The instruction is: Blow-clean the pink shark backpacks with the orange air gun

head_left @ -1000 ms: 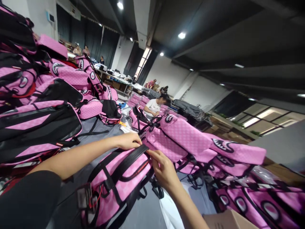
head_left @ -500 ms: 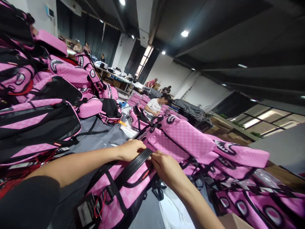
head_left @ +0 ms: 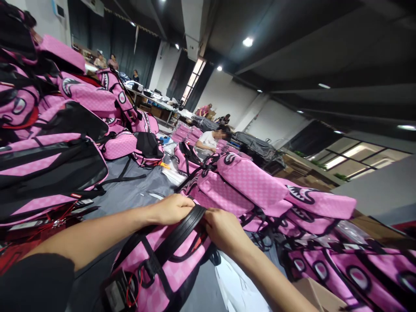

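A pink checkered backpack with black trim lies in front of me on the grey-covered table. My left hand is closed on its far end, just beyond a wide black strap that arches over the bag. At the same end, my right hand pinches the bag's edge, close beside the strap. The fingertips of both hands are partly hidden by the strap and the bag. A bit of red shows at an opening near my right hand. From the near end hangs a dark tag on a red cord.
Piled pink and black backpacks rise on the left. More pink bags with shark-mouth prints are stacked ahead and right. White sheets and a cardboard box lie nearby. A co-worker sits beyond the stack.
The camera view has shifted slightly. Both hands stay at the bag's far end, and the left has tucked a little closer behind the strap.
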The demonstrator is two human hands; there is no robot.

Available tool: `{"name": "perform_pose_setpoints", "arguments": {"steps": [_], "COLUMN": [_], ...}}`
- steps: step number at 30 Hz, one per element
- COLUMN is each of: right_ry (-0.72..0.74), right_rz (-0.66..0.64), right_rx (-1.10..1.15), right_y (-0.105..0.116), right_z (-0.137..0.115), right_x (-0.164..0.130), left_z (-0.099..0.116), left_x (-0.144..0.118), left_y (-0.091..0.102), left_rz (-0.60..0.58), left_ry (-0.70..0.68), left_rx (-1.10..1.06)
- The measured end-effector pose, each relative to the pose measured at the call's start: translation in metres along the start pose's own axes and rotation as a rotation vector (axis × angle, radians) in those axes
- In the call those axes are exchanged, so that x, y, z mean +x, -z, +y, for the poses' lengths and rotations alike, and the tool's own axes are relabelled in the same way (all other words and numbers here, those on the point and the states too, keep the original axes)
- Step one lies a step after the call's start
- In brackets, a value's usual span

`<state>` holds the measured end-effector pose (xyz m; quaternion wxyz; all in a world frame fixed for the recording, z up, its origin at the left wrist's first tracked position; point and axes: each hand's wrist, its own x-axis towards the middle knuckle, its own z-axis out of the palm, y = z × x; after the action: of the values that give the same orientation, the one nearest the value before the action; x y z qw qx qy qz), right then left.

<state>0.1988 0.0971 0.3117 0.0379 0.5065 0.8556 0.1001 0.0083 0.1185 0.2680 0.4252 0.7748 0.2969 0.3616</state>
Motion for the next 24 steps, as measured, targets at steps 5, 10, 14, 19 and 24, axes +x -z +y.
{"name": "perform_pose_setpoints", "arguments": {"steps": [5,10,14,19,24], "right_ry": [0.140,0.145,-0.137,0.115,0.250], "right_rz": [0.203,0.417,0.465,0.601,0.621], "right_rx": [0.299,0.557,0.903,0.473,0.396], "right_y": [-0.012,-0.027,-0.040,-0.031,-0.019], "right_z": [0.010,0.015,0.024,0.036,-0.006], "right_x": [-0.010,-0.020,-0.026,-0.036,-0.070], "left_z": [0.009,0.020,0.014,0.006,0.002], "left_x": [-0.006,-0.015,-0.020,-0.026,-0.022], "left_y": [-0.007,-0.010,-0.008,-0.004,-0.018], "left_rz": [0.135,0.095,0.049,0.162,0.334], "left_ry": [0.002,-0.120,-0.064,0.067,0.111], "left_rx": [-0.091,0.258,-0.004,-0.217,-0.286]}}
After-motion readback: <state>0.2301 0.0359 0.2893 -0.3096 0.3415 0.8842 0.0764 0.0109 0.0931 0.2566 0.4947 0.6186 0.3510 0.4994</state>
